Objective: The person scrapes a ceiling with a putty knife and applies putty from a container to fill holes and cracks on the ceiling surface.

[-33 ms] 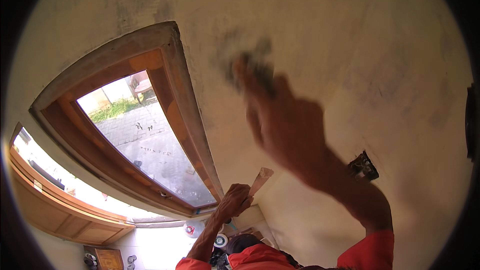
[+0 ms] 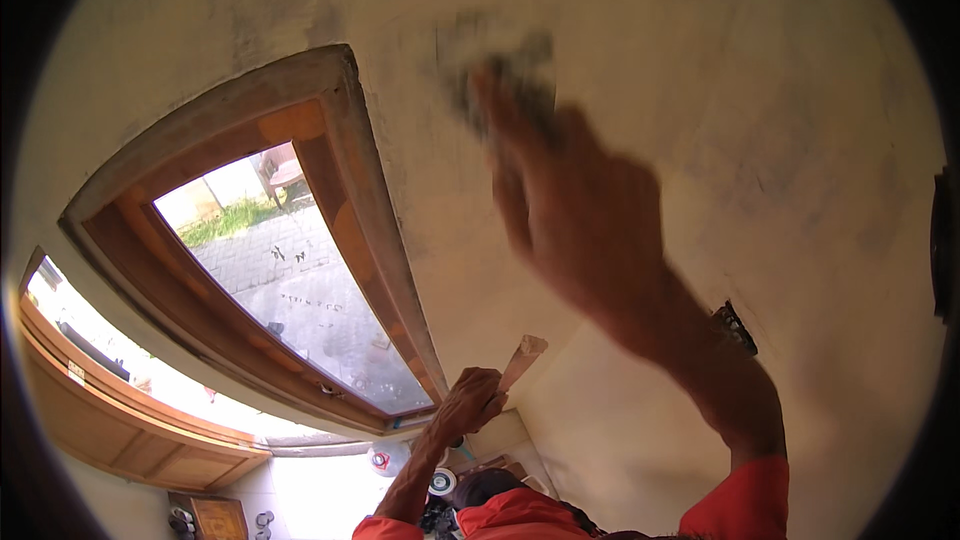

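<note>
My right hand (image 2: 585,205) is raised against the cream wall (image 2: 650,50), its fingers closed around a grey, flat-bladed tool (image 2: 520,75). Motion blurs the tool, so its exact kind is hard to make out; its blade end is at or very near the wall. Lower down, my left hand (image 2: 470,400) grips a tapered, light-brown piece like a strip of wood (image 2: 522,358), whose wider end points up and away from my fist. The lower part of that strip is hidden in my fingers.
Left of my hands is a brown wooden window frame (image 2: 370,230) with a glass pane (image 2: 310,280). An open wall box (image 2: 738,325) lies behind my right forearm. Below are a round white-rimmed item (image 2: 441,481), a small wooden cabinet (image 2: 218,518) and a pale floor (image 2: 300,490).
My right hand and the grey tool have moved a little upward along the wall, with the forearm now covering more of the wall box. My left hand has stayed in place.
</note>
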Demonstrator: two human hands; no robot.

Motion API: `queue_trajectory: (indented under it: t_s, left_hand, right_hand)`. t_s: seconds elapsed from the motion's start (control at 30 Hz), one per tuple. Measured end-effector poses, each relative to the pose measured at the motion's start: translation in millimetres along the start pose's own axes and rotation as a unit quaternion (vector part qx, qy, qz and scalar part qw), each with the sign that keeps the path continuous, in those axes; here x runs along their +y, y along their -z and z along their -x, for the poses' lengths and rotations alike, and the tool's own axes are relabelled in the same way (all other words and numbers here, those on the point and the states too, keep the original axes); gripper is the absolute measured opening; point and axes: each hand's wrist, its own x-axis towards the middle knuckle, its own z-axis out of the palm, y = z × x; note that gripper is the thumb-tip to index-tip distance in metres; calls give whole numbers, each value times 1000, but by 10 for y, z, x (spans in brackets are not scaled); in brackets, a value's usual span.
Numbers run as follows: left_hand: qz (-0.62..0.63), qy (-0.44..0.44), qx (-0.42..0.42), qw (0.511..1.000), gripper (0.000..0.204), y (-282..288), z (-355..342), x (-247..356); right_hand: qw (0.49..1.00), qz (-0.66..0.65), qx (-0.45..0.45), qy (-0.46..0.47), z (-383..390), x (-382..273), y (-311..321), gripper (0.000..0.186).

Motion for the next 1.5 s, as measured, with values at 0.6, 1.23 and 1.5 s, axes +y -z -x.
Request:
queue_trajectory:
  t_s: [0.6, 1.23, 1.5]
  left_hand:
    - [12, 30, -36, 999, 21, 38, -93, 133]
    - [451, 139, 9, 882, 31, 780, -1328, 1524]
    - [402, 174, 23, 899, 26, 745, -1344, 1699]
  right_hand:
    - [942, -250, 21, -224, 262, 1281, 555, 45]
    - [757, -583, -68, -286, 1707, 1454, 811, 32]
    - [874, -391, -116, -265, 1891, 1177, 870, 42]
